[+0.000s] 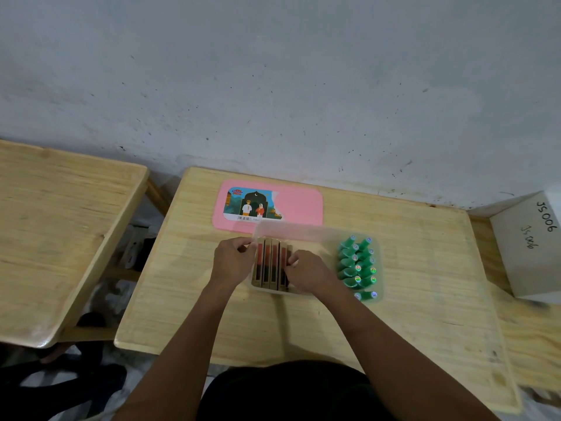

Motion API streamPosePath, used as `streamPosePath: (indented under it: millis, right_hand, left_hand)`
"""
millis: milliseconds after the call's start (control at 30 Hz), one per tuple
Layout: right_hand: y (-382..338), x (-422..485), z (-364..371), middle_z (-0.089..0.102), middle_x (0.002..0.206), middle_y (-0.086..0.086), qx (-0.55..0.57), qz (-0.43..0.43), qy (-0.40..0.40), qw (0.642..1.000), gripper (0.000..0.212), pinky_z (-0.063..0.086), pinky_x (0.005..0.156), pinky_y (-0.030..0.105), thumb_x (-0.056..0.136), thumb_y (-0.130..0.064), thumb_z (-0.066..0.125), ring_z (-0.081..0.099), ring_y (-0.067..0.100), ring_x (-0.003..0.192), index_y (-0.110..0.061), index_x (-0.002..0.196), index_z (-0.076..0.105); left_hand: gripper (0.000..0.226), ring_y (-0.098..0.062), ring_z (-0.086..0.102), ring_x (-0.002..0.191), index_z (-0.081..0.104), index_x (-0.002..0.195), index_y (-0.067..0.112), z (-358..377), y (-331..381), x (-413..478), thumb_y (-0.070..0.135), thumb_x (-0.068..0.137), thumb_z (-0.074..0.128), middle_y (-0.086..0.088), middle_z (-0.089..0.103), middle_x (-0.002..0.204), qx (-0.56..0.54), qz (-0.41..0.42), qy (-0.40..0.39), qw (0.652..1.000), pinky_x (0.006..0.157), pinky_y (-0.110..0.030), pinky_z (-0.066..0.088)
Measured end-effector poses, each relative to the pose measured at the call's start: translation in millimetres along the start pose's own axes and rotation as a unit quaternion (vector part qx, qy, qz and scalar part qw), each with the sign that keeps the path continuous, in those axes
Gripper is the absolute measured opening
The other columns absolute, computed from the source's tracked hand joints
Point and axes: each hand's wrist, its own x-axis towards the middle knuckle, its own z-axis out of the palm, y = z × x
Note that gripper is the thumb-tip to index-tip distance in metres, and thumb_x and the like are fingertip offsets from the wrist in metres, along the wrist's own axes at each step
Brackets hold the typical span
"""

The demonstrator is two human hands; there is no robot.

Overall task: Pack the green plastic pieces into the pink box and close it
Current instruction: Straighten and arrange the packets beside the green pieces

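A: Start nearest the body. What are the 2 hands doing?

B: Both are at the near-left part of the clear tub [315,230]. The left hand [232,258] pinches at the tub's left rim, fingers curled together on what looks like the outermost of the upright brown and red packs [271,267]. The right hand [306,268] presses its fingertips on the right end of that row. I cannot tell whether either hand is truly clamped or just steadying; the frame is a little blurred there.

A: And the green plastic pieces?

B: The green plastic pieces [356,265] lie to the right of the right hand, in the tub's right half as far as I can tell through the clear wall. They sit in 2 columns, each piece with its long axis slanting up to the right, shiny round caps at the far-right ends. 1 lies alone at the near end, roughly crosswise.

A: So which hand should take them?

B: The right one, I'd judge. It is just beside them, while the left would have to cross over the packs.

A: Farther back?

B: The pink lid [297,208] lies flat on the table [425,299], touching or tucked under the tub's far edge, picture sticker up. It is not on yet, so closing is still ahead.
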Motion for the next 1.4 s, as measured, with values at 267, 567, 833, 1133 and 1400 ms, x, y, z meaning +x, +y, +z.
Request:
streamPosePath:
  millis: [267,567,833,1133,1400]
  right_hand:
    - [9.7,11.1,5.4,0.068,0.08,0.007,0.094,0.019,-0.016,0.995,0.027,0.053,0.081,0.032,0.089,-0.021,0.064,0.065,0.021,0.08,-0.022,0.062,0.057]
    - [10.9,12.6,15.2,0.069,0.078,0.016,0.244,0.075,-0.03,0.967,0.022,0.061,0.066,0.034,0.089,-0.014,0.067,0.069,0.024,0.065,0.008,0.091,0.07]
    - [20.0,12.8,5.0,0.067,0.066,0.005,0.22,0.028,-0.075,0.972,0.015,0.05,0.053,0.02,0.091,-0.011,0.064,0.061,0.006,0.049,-0.001,0.084,0.073]
    - [21.4,16.1,7.5,0.064,0.056,-0.003,0.15,0.021,-0.071,0.986,0.015,0.043,0.047,0.012,0.081,-0.016,0.076,0.056,0.003,0.046,-0.002,0.086,0.076]
    - [25.2,19.4,12.3,0.06,0.044,-0.008,0.18,0.017,-0.041,0.983,0.018,0.044,0.046,0.012,0.085,-0.016,0.073,0.053,-0.001,0.038,-0.012,0.068,0.073]
  left_hand:
    - [0.024,-0.017,0.062,0.069,0.071,0.108,0.008,0.3,0.3,0.7,0.021,0.091,0.06,-0.003,0.065,0.074,0.015,0.011,0.002,1.0,0.07,-0.026,0.05]
    - [0.026,-0.016,0.061,0.069,0.07,0.11,0.008,0.8,0.6,0.0,0.022,0.091,0.06,-0.002,0.065,0.075,0.005,0.002,0.007,1.0,0.071,-0.026,0.05]
    - [0.025,-0.017,0.063,0.07,0.071,0.109,0.008,1.4,-0.2,0.8,0.022,0.091,0.06,-0.003,0.066,0.076,0.009,0.004,0.006,1.0,0.073,-0.03,0.053]
    - [0.026,-0.021,0.065,0.069,0.071,0.108,0.009,2.4,-2.4,1.5,0.024,0.091,0.059,-0.005,0.068,0.075,0.006,0.0,0.0,1.0,0.071,-0.032,0.055]
    - [0.025,-0.02,0.065,0.07,0.071,0.109,0.008,1.7,-1.5,0.7,0.022,0.091,0.059,-0.004,0.068,0.077,0.01,0.006,0.001,1.0,0.073,-0.033,0.056]
